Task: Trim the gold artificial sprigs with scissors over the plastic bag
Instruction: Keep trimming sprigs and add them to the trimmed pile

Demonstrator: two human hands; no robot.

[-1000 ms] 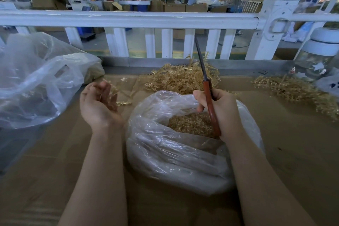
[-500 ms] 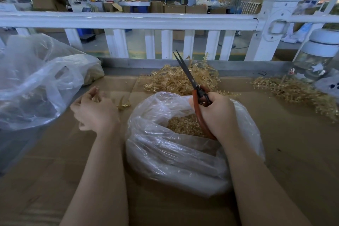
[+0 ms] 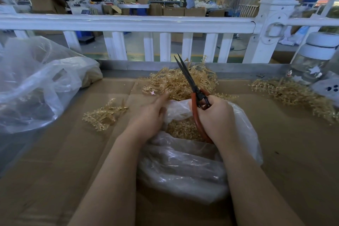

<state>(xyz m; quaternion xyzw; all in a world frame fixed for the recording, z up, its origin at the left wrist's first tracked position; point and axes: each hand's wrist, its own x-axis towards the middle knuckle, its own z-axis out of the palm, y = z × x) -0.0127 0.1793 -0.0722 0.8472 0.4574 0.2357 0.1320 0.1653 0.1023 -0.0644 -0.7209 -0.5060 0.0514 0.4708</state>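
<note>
Many spiky gold sprigs (image 3: 180, 81) lie heaped just beyond the plastic bag (image 3: 183, 169).

Bare cardboard on the bench (image 3: 286, 152) lies open right of the plastic bag (image 3: 183, 170) and at near left. A sprig pile (image 3: 176, 82) and white railing (image 3: 128, 24) block the far side; a big bag (image 3: 36, 86) fills the left, a jar (image 3: 311, 64) and sprigs (image 3: 293, 93) the far right.

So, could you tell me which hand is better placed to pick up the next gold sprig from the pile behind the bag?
Probably the left hand: it holds nothing, its fingers stretched toward the sprig pile. The right hand is occupied, gripping the scissors.
</note>
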